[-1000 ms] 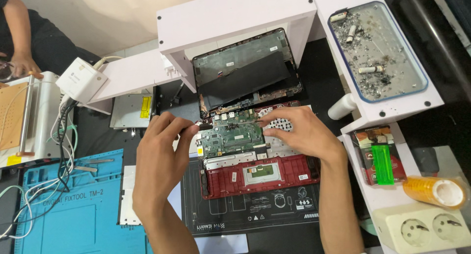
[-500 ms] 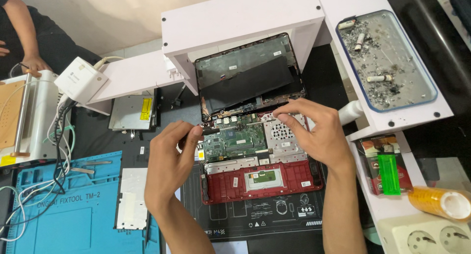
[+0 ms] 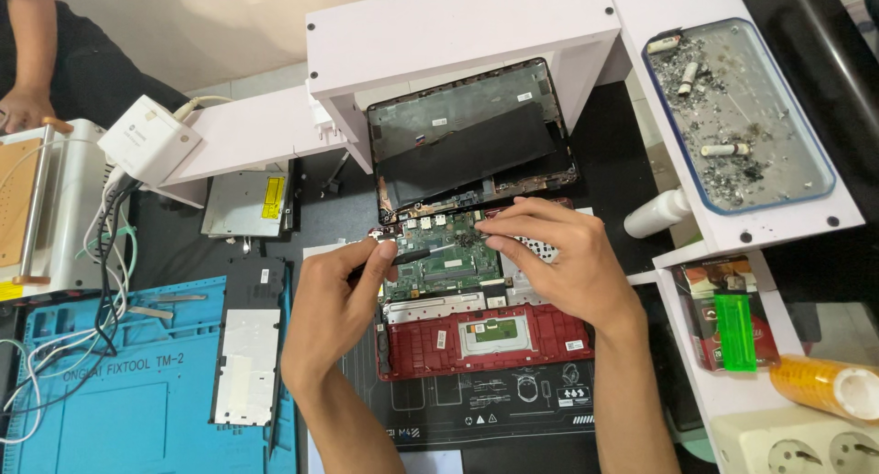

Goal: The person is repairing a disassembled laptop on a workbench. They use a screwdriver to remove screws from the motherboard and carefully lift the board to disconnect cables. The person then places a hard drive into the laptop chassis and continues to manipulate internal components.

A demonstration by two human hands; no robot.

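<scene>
Hands meet over an opened red laptop (image 3: 485,341) lying bottom-up on the dark counter (image 3: 320,208), its green circuit board (image 3: 444,254) bared. Left hand (image 3: 334,305), at about 9 o'clock from the board, is pinched around a thin dark tool (image 3: 417,253) whose tip rests on the board's upper left part. Right hand (image 3: 558,263), at 3 o'clock, has its fingertips (image 3: 490,225) pressed down on the board's upper right edge; whether they grip anything I cannot tell. At 12 o'clock from the board the laptop's black lid (image 3: 472,135) leans under a white shelf (image 3: 458,25). A blue work mat (image 3: 101,392) lies at 9 o'clock, with a black-and-silver cover panel (image 3: 247,341) along its right edge. A glass tray of ash and butts (image 3: 737,117) sits at 2 o'clock.
</scene>
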